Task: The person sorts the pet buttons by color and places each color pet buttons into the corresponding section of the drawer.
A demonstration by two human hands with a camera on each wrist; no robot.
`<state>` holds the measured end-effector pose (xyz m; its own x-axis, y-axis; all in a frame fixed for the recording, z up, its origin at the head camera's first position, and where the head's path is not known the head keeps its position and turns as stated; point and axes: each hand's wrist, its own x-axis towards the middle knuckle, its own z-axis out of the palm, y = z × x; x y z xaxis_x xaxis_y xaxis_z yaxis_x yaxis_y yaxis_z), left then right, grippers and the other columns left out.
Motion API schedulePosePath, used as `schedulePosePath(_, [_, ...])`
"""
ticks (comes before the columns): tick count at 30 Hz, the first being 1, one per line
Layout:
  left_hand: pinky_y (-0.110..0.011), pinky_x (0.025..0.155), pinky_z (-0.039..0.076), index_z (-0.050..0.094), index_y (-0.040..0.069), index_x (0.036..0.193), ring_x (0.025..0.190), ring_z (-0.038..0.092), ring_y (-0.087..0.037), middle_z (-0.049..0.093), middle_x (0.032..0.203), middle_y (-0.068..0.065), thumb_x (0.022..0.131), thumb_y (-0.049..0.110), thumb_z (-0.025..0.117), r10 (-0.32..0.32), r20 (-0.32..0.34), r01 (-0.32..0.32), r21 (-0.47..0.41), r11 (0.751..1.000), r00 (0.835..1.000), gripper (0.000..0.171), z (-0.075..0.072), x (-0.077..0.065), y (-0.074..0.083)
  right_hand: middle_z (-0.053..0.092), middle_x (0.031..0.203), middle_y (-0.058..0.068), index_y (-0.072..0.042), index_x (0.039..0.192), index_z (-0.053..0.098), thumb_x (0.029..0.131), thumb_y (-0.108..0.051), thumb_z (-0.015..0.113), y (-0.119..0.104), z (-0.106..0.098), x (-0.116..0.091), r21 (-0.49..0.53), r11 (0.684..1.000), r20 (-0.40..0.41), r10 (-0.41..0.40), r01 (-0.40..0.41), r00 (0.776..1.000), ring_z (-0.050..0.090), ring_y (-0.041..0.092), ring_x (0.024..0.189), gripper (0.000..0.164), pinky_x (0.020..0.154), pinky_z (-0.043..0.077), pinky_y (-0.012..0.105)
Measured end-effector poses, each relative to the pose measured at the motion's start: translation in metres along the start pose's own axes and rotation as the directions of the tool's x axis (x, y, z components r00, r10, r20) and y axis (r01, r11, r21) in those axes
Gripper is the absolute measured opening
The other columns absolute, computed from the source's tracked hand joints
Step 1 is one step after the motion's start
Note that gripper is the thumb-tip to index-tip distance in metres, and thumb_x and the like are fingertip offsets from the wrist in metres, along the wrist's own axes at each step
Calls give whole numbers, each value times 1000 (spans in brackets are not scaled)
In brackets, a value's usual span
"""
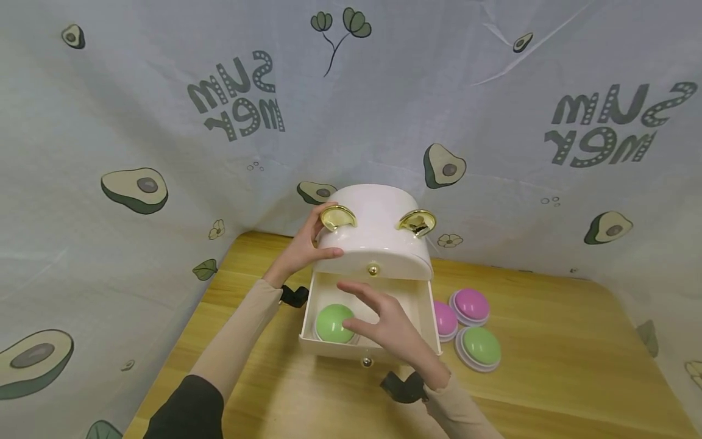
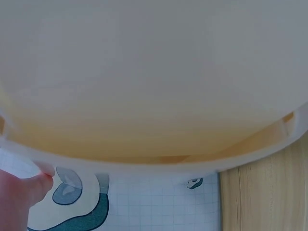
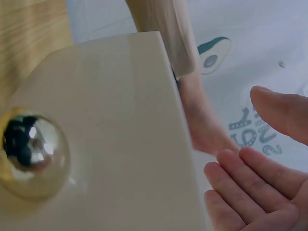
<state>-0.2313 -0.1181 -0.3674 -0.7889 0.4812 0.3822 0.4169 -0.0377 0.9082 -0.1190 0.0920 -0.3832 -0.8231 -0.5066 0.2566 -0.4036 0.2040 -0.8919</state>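
Note:
A white storage box (image 1: 378, 207) with two gold ears stands at the back of the table, its lower drawer (image 1: 395, 299) pulled out. My left hand (image 1: 301, 247) rests against the box's upper left side, thumb along the front edge and fingers beside the left ear. Inside the drawer, at its front left, sits a round container with a green domed lid (image 1: 333, 322). Over the drawer my right hand (image 1: 392, 323) is held with thumb and fingers spread apart, the thumb overlapping the green lid in the head view. The right wrist view shows straight fingers (image 3: 240, 183) with nothing between them.
Right of the drawer, on the wooden table (image 1: 570, 341), stand two pink-lidded containers, one near (image 1: 445, 319) and one farther (image 1: 471, 303), plus another green-lidded one (image 1: 481, 346). A printed cloth (image 1: 493, 122) hangs behind. The upper drawer has a gold knob (image 1: 373, 269).

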Motion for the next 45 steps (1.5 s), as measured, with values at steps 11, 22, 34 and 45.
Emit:
schedulePosePath(11, [-56, 107, 21, 22, 4, 145, 139, 22, -35, 27, 147, -19, 79, 22, 80, -11, -8, 11, -3, 1000, 1000, 90, 1, 0, 1, 52, 137, 5, -9, 136, 51, 86, -4, 70, -8, -23, -18, 59, 998, -75, -17, 21, 997, 43, 19, 130, 54, 108, 30, 31])
schedulePosePath(22, [-48, 112, 14, 22, 2, 145, 140, 20, -35, 24, 148, -20, 79, 12, 79, -16, -13, 16, 2, 1000, 1000, 88, 2, 0, 1, 50, 138, 14, -1, 135, 49, 84, 11, 65, -11, -47, -37, 74, 991, -142, -97, 108, 985, 44, 19, 129, 56, 105, 32, 25])
schedulePosePath(34, [-47, 112, 13, 20, 3, 146, 141, 19, -33, 24, 149, -21, 79, 16, 80, -27, -12, 27, -9, 1000, 1000, 90, 2, 0, 1, 46, 138, 24, 7, 135, 45, 83, 15, 63, -6, -69, -58, 104, 991, -161, -73, 90, 984, 42, 21, 131, 56, 107, 30, 28])
schedulePosePath(45, [-47, 112, 16, 24, 16, 147, 140, 23, -25, 29, 148, -9, 73, 45, 81, 1, -31, 0, 25, 1000, 1000, 98, -3, 4, -32, 53, 135, 14, 16, 130, 45, 77, 27, 57, 0, -81, -70, 121, 967, -271, -183, 223, 945, 47, 17, 127, 56, 103, 33, 22])
